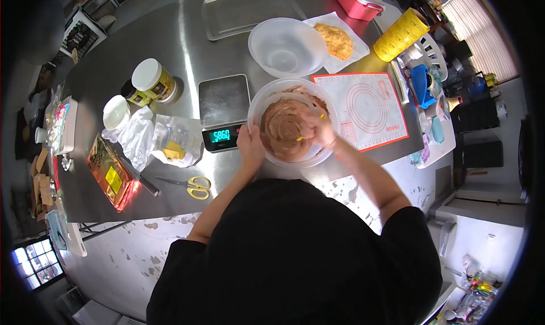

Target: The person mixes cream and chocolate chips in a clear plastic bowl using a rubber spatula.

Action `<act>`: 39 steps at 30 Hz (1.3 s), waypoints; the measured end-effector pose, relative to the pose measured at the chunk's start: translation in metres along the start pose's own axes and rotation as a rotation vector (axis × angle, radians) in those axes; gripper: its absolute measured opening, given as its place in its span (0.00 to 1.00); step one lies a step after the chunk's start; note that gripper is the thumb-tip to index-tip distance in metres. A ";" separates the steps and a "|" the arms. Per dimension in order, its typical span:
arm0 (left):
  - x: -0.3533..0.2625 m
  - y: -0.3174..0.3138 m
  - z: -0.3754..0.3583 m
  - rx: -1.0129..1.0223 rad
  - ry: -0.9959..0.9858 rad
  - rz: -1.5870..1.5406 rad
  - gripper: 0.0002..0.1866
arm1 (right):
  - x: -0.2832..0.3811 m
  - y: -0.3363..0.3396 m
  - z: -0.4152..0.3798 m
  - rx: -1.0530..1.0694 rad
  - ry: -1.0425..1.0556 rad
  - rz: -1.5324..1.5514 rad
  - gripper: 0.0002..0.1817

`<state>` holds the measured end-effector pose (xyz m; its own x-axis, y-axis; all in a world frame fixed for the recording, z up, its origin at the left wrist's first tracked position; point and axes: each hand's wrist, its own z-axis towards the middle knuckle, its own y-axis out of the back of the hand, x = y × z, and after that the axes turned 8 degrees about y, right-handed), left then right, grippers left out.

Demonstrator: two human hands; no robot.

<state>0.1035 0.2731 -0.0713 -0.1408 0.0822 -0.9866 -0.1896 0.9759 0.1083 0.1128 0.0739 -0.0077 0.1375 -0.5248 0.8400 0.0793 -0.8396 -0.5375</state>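
Observation:
A translucent plastic bowl (265, 150) stands at the table's near edge, holding a thick brown chocolate-coloured mixture (284, 123) with swirl marks. My left hand (250, 145) grips the bowl's left rim, thumb along the edge. Over the right side of the mixture, my right hand (319, 129) is closed round a stirring tool with yellow parts (300, 138); motion blur and my fingers hide its kind. Left of the bowl is a kitchen scale (224, 100), its lit display showing digits that look like 586.0. A second translucent bowl (286, 44) sits just beyond.
Right of the bowl lies a red-edged baking mat (369, 112). Behind it are golden crumbs (335, 41) on white paper, a yellow roll (401, 35) and a metal tray (250, 12). Leftward are yellow-handled scissors (198, 187), a tub (153, 80), plastic bags (136, 137) and an orange foil packet (113, 177).

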 end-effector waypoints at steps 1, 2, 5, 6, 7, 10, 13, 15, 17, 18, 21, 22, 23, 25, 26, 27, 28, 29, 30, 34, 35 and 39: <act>0.000 0.000 0.000 0.000 0.001 -0.001 0.13 | 0.012 0.010 0.005 0.079 -0.164 -0.094 0.20; 0.000 0.000 0.001 0.024 -0.029 0.022 0.14 | 0.022 0.015 0.016 0.016 -0.057 -0.292 0.21; -0.011 -0.001 0.001 0.070 -0.033 0.067 0.14 | 0.032 0.016 0.056 -0.246 0.307 -0.475 0.21; -0.014 -0.002 0.000 0.080 0.000 0.091 0.14 | 0.026 0.008 0.059 -0.251 0.308 -0.476 0.21; -0.012 -0.003 -0.001 0.083 -0.001 0.092 0.14 | 0.014 -0.001 0.062 -0.415 0.436 -0.360 0.21; -0.007 -0.003 0.002 0.050 -0.019 0.087 0.14 | -0.036 -0.021 0.050 -0.515 0.612 -0.236 0.21; 0.001 0.000 0.004 -0.027 -0.024 0.074 0.15 | -0.029 -0.023 0.006 -0.064 0.158 0.155 0.21; 0.002 0.002 0.004 0.016 -0.033 0.028 0.14 | -0.004 0.004 -0.001 -0.005 -0.003 0.074 0.21; -0.009 0.002 0.001 0.036 -0.045 0.059 0.14 | 0.016 0.009 0.013 0.055 -0.153 -0.011 0.21; -0.015 0.002 -0.002 0.063 -0.056 0.095 0.14 | 0.027 0.008 0.026 0.011 0.024 -0.335 0.21; -0.024 0.002 -0.003 0.092 -0.009 0.077 0.14 | 0.029 0.005 0.054 -0.259 0.358 -0.515 0.21; -0.023 0.001 -0.002 0.097 -0.011 0.075 0.14 | 0.023 -0.002 0.061 -0.463 0.498 -0.363 0.22; -0.022 0.002 -0.001 0.093 -0.038 0.106 0.14 | 0.011 -0.013 0.062 -0.464 0.499 -0.363 0.22; -0.015 0.003 0.001 0.083 -0.063 0.144 0.14 | -0.017 -0.041 0.045 -0.518 0.616 -0.102 0.21; -0.009 0.003 0.003 0.059 -0.028 0.140 0.13 | -0.024 -0.042 0.033 -0.516 0.614 -0.100 0.21; -0.005 0.003 0.004 0.035 0.008 0.137 0.12 | -0.030 -0.040 0.019 -0.286 0.449 0.029 0.20; -0.006 0.004 0.004 0.035 0.009 0.139 0.12 | -0.030 -0.036 0.011 -0.060 0.281 0.155 0.19; -0.008 0.004 0.003 0.017 -0.017 0.135 0.12 | -0.024 -0.030 0.006 -0.062 0.281 0.155 0.19; -0.008 0.004 0.002 0.002 -0.043 0.130 0.12 | -0.012 -0.024 0.000 -0.113 0.123 0.147 0.19; 0.001 0.002 0.006 0.023 -0.005 0.128 0.12 | 0.042 -0.018 0.004 -0.184 0.134 -0.073 0.20; 0.001 0.001 0.006 0.019 -0.007 0.087 0.11 | 0.063 -0.031 0.005 -0.210 0.174 -0.165 0.22; 0.003 0.004 0.005 0.040 -0.037 0.102 0.11 | 0.111 -0.054 0.005 -0.072 0.419 -0.157 0.23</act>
<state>0.1069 0.2785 -0.0740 -0.1216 0.1884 -0.9745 -0.1373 0.9692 0.2045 0.1288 0.0621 0.1138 -0.2836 -0.3900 0.8761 -0.0032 -0.9132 -0.4075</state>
